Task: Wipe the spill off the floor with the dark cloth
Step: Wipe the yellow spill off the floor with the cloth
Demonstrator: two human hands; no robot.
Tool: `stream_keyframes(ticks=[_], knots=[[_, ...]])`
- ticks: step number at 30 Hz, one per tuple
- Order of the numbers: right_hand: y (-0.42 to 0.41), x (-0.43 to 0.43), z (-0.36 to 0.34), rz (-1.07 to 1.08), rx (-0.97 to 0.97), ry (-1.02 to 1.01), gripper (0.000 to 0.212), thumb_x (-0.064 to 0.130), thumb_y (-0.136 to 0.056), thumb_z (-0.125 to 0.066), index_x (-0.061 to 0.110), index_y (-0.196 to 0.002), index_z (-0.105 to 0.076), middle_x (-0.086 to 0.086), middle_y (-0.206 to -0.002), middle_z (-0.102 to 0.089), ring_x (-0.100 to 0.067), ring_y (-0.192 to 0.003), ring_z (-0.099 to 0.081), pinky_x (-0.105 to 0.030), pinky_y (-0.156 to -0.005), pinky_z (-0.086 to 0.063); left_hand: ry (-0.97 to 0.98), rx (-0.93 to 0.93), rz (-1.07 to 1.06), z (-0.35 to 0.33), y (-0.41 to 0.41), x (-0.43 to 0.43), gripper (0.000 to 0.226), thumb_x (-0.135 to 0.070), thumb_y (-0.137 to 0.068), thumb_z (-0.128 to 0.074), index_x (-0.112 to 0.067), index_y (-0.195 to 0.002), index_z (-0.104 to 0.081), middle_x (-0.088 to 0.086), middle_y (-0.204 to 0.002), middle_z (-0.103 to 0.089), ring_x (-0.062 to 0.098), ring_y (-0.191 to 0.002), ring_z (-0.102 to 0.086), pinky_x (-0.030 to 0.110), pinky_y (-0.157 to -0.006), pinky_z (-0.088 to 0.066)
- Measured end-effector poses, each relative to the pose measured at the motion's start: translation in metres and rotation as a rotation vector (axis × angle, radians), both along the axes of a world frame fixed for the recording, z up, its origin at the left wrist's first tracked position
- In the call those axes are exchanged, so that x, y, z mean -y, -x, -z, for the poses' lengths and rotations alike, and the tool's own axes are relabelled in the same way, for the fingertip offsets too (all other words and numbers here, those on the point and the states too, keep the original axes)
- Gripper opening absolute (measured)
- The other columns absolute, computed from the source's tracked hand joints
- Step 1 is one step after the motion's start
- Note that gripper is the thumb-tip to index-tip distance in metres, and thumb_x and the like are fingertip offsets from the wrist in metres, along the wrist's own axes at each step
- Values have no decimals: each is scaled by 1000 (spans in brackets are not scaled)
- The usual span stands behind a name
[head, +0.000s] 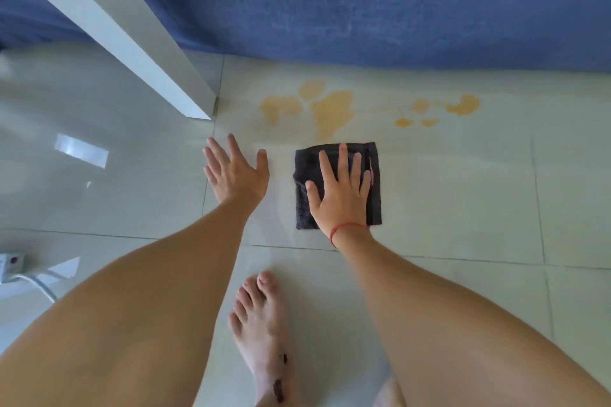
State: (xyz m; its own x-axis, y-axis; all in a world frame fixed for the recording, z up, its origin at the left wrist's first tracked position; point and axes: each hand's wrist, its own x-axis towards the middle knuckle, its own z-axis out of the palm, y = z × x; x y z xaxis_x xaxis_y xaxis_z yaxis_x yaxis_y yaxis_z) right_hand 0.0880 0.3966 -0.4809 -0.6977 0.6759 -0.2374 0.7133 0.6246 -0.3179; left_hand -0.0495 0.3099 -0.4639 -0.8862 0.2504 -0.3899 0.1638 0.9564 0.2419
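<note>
Pressing the folded dark cloth [337, 185] flat on the floor [463, 201] under the splayed right hand [340, 192], nothing is gripped; left hand [236, 172] is spread open, empty; cloth is near-square, long axis slightly fore-aft, far edge just short of the yellow spill [334, 109]; forward push with even pressure is advised.

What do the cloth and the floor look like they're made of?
The dark cloth under the right hand looks like soft, matte terry or microfibre: fuzzy nap, folded edges. The floor looks like glossy pale ceramic tile: grout lines and a window reflection show.
</note>
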Motion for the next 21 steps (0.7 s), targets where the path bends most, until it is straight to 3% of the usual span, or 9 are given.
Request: stream_keyframes(ticks=[3,7,13,21], knots=[[-1,-4,17,-45,9,-70,63,53,-90,-39,26,-147,-32,-8,-159,-20,-41,-145,-16,-59,-115,-12,55,-34,-40,15,15,0,81,-64,-92,-28,-26,-155,7,9,-161,20,29,-149,18,49,-118,8],[-7,-8,31,-76,9,-79,73,65,-87,-34,28,-149,-27,-3,-161,-15,-37,-147,-6,-54,-117,-2,63,119,-100,28,20,-6,84,-70,-89,-23,-31,-153,17,4,-159,29,26,-147,25,52,-115,14],[-1,-11,36,-24,-26,-150,55,51,-95,-35,30,-145,-35,-2,-157,-28,-38,-145,-17,-57,-116,-12,57,206,-85,28,23,-5,84,-71,-89,-21,-34,-150,22,3,-156,35,25,-145,30,52,-114,17],[38,-24,39,-5,5,-181,52,46,-97,-29,30,-147,-32,-1,-158,-24,-40,-145,-14,-59,-115,-9,70,205,-71,32,26,-4,83,-70,-90,-19,-33,-150,24,5,-156,35,28,-145,30,54,-114,16]])
